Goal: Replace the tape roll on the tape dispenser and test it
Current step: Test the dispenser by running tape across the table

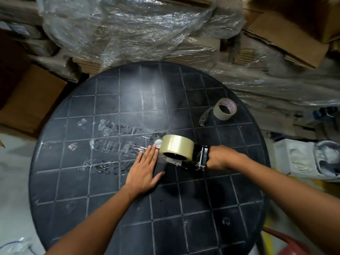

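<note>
A black tape dispenser (200, 157) lies low over the round black table (114, 205), with a full roll of clear tape (175, 146) mounted on it. My right hand (219, 157) is closed around its handle. My left hand (145, 170) lies flat on the table just left of the roll, fingers together and pressing on a strip of tape there. An empty cardboard tape core (224, 108) stands at the table's far right with a scrap of clear tape beside it.
Several old clear tape strips (112, 144) stick to the table's middle left. Plastic-wrapped cardboard stacks (147, 28) crowd the far side. Brown boxes (29, 100) sit left, white foam packing (309, 159) right, and a red object (287, 243) is at the bottom right.
</note>
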Motion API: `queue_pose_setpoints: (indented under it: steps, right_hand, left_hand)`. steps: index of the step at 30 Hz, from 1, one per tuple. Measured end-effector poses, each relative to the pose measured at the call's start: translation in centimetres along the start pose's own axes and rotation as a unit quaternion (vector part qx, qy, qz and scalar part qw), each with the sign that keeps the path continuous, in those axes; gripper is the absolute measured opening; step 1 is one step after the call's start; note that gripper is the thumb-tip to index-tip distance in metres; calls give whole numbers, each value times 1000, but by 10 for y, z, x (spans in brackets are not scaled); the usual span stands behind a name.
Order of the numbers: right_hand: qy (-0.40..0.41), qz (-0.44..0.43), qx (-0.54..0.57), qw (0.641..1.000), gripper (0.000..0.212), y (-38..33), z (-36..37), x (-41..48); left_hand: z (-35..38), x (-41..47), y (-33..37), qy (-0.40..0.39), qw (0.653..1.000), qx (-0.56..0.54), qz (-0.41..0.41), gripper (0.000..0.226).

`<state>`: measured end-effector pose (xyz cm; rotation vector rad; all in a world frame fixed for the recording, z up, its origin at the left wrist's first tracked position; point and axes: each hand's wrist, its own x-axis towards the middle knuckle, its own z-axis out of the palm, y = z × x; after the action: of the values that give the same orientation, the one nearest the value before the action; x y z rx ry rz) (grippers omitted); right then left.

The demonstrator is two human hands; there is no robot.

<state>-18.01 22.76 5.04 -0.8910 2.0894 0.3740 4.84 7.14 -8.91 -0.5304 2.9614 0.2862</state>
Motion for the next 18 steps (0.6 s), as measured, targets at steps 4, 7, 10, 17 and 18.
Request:
queue_pose_setpoints:
  steps: [4,7,10,17,18]
  right_hand:
    - [4,50,-50,997,35,-18,-12,-14]
    - [-12,63,-119,991,18,-54,-28,-7]
    - [-71,75,-177,979,6,-68,-39,-4]
    - [-95,95,-184,974,8,-80,-43,-2]
    - [-106,102,-173,974,9,-80,-43,-3]
  left_hand:
    - [2,0,0,-7,1000,-5,-9,85]
    - [2,1,-1,4,1000,-15,0,84]
    - [0,2,-1,14,999,-28,1,82]
    - [1,0,-3,7,999,-38,-2,82]
    - [1,0,-3,6,999,-38,-4,84]
